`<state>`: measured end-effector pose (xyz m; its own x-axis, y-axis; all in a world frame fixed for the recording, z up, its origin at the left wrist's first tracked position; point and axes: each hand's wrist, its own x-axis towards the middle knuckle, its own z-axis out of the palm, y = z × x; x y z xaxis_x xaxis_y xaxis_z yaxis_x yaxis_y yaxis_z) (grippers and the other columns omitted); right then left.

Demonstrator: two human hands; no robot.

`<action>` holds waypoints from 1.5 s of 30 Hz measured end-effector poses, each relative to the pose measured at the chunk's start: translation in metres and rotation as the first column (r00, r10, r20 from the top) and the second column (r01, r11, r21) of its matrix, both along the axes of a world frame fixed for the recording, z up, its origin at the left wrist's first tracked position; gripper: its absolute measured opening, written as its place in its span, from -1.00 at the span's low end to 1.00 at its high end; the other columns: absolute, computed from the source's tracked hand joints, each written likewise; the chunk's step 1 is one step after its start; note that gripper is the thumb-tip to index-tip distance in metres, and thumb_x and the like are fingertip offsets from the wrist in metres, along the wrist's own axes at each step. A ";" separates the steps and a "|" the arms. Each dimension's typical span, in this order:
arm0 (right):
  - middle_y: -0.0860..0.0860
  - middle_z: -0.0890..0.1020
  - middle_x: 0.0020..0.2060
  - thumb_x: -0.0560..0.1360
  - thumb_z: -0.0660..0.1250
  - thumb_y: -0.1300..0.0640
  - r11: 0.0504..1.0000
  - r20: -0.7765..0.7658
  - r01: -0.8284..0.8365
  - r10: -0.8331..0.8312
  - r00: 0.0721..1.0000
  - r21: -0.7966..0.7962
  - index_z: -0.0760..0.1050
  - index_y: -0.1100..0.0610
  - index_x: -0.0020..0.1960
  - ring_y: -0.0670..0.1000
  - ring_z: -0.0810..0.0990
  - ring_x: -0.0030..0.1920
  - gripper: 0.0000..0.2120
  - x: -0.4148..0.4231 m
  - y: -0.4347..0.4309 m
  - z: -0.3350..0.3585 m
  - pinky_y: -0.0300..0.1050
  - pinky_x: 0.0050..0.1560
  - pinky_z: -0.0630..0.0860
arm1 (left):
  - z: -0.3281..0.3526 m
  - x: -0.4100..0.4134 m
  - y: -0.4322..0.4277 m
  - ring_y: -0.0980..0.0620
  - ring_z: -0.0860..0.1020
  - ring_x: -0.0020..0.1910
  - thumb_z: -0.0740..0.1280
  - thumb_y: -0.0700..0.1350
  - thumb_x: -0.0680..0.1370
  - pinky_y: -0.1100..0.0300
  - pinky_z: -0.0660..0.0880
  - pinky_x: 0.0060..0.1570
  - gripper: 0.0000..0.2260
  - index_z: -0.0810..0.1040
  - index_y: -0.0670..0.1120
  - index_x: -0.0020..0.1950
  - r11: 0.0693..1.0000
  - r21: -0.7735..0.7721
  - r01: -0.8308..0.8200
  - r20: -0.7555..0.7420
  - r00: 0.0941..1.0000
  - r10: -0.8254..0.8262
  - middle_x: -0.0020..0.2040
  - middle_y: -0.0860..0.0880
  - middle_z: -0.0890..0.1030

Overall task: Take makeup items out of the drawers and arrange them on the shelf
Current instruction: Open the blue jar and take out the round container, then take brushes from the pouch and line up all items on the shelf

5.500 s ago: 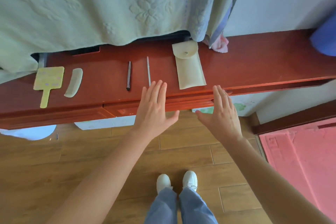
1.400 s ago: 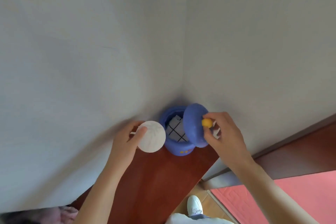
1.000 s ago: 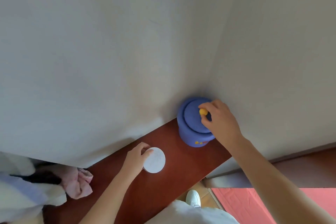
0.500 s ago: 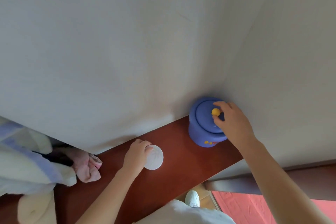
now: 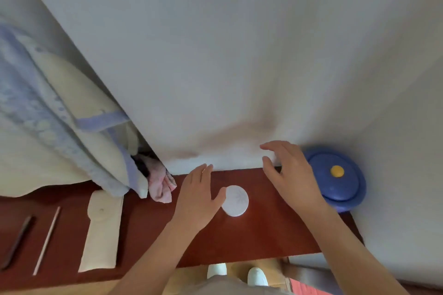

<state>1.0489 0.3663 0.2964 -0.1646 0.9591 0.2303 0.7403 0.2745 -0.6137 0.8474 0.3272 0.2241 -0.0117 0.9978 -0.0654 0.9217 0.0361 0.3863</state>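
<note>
left hand (image 5: 196,201): our grip's open, thumb at the white disc (image 5: 236,200)
right hand (image 5: 291,175): grip open too, holding nothing

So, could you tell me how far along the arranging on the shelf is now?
Done: a dark pencil, thin white stick, cream pouch and white round disc lie in a row on the red wooden shelf, and the blue jar stands lidded in the corner. In hand: nothing; the left hand is open beside the disc, the right hand open by the jar. Left: unclear, since no drawer is in view.
</note>
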 end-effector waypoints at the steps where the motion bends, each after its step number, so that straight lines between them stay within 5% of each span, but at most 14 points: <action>1: -0.07 0.54 0.09 0.50 0.28 0.13 0.998 0.010 -0.061 0.061 0.998 -0.007 0.52 0.08 0.15 -0.14 0.39 0.10 -0.77 -0.013 -0.001 -0.002 -0.46 -0.03 0.32 | 0.006 -0.004 -0.007 -0.05 0.20 0.47 0.18 0.17 0.53 0.07 0.13 0.42 -0.41 0.20 -0.09 0.48 0.999 0.019 -0.046 -0.061 0.997 0.047 0.48 -0.08 0.26; 6: -0.03 0.50 0.24 0.46 0.12 -0.09 0.927 0.062 -0.374 0.376 0.925 -0.035 0.43 0.07 0.28 -0.15 0.31 0.25 -0.54 -0.073 -0.009 -0.007 -0.37 0.18 0.27 | 0.030 -0.032 -0.051 -0.20 0.36 0.38 0.13 0.21 0.42 -0.15 0.38 0.28 -0.34 0.34 -0.16 0.41 0.956 0.090 -0.277 -0.205 0.935 0.290 0.39 -0.19 0.40; 10: 0.00 0.37 0.38 0.51 0.16 -0.09 0.812 0.190 -0.583 0.576 0.795 -0.027 0.30 0.08 0.39 -0.02 0.29 0.39 -0.50 -0.106 -0.023 -0.008 -0.27 0.27 0.15 | 0.042 -0.050 -0.099 -0.25 0.39 0.35 0.15 0.16 0.38 -0.17 0.34 0.27 -0.32 0.34 -0.22 0.39 0.881 0.119 -0.459 -0.245 0.846 0.474 0.37 -0.24 0.42; 15: 0.07 0.45 0.31 0.44 0.07 -0.18 0.626 0.259 -0.779 0.754 0.603 -0.008 0.35 0.13 0.36 0.05 0.40 0.32 -0.40 -0.141 -0.051 -0.010 -0.10 0.27 0.41 | 0.048 -0.058 -0.171 -0.25 0.36 0.37 0.15 0.17 0.41 -0.17 0.31 0.29 -0.32 0.36 -0.25 0.39 0.742 0.122 -0.659 -0.289 0.692 0.662 0.37 -0.24 0.41; 20: 0.11 0.44 0.34 0.42 0.07 -0.25 0.454 0.378 -0.891 0.824 0.422 0.004 0.32 0.14 0.39 0.11 0.39 0.36 -0.32 -0.165 -0.095 -0.011 -0.09 0.23 0.35 | 0.057 -0.045 -0.246 -0.22 0.32 0.40 0.11 0.24 0.43 -0.11 0.19 0.35 -0.28 0.31 -0.22 0.43 0.582 0.155 -0.798 -0.313 0.519 0.795 0.40 -0.21 0.39; 24: 0.12 0.43 0.35 0.41 0.06 -0.26 0.327 0.385 -0.945 0.870 0.307 0.014 0.32 0.18 0.39 0.12 0.37 0.37 -0.29 -0.175 -0.128 -0.007 -0.16 0.26 0.19 | 0.063 -0.028 -0.301 -0.19 0.21 0.46 0.04 0.28 0.43 -0.09 0.08 0.41 -0.23 0.23 -0.21 0.47 0.438 0.164 -0.884 -0.296 0.379 0.877 0.45 -0.19 0.30; 29: 0.12 0.46 0.33 0.41 0.06 -0.31 0.198 0.393 -0.980 0.900 0.191 0.023 0.36 0.17 0.37 0.13 0.41 0.35 -0.28 -0.184 -0.164 -0.005 -0.07 0.26 0.38 | 0.066 -0.008 -0.353 -0.07 -0.05 0.53 -0.17 0.37 0.39 0.05 -0.19 0.43 -0.15 -0.02 -0.13 0.54 0.269 0.144 -0.952 -0.309 0.216 0.926 0.55 -0.09 0.06; 35: 0.14 0.43 0.35 0.41 0.16 -0.26 0.122 0.372 -0.991 0.918 0.135 0.058 0.34 0.18 0.38 0.14 0.38 0.36 -0.31 -0.197 -0.206 0.002 -0.07 0.28 0.34 | 0.067 -0.001 -0.395 -0.05 -0.04 0.53 -0.13 0.38 0.40 0.04 -0.13 0.46 -0.17 -0.02 -0.12 0.54 0.157 0.172 -0.972 -0.248 0.112 0.962 0.55 -0.08 0.06; 39: 0.17 0.51 0.25 0.39 0.12 -0.25 0.079 0.350 -0.995 0.932 0.098 0.069 0.40 0.23 0.31 0.15 0.48 0.27 -0.31 -0.207 -0.239 0.002 -0.08 0.22 0.40 | 0.066 -0.003 -0.421 -0.03 -0.05 0.53 0.08 0.30 0.51 0.06 -0.14 0.46 -0.25 -0.03 -0.10 0.54 0.117 0.162 -0.980 -0.194 0.084 0.977 0.55 -0.07 0.04; 45: 0.18 0.47 0.30 0.38 0.13 -0.24 0.082 0.348 -0.996 0.933 0.093 0.047 0.37 0.24 0.34 0.18 0.43 0.31 -0.29 -0.218 -0.299 -0.014 0.01 0.22 0.43 | 0.060 -0.012 -0.473 -0.06 -0.04 0.53 0.09 0.28 0.51 0.03 -0.11 0.47 -0.25 -0.02 -0.13 0.54 0.136 0.134 -0.982 -0.193 0.109 0.975 0.54 -0.09 0.06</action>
<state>0.8304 0.0677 0.2823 -0.9666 -0.1560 0.2033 -0.2138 0.9282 -0.3044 0.8350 -0.1461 0.2837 -0.9909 0.1133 0.0721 0.1258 0.9711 0.2028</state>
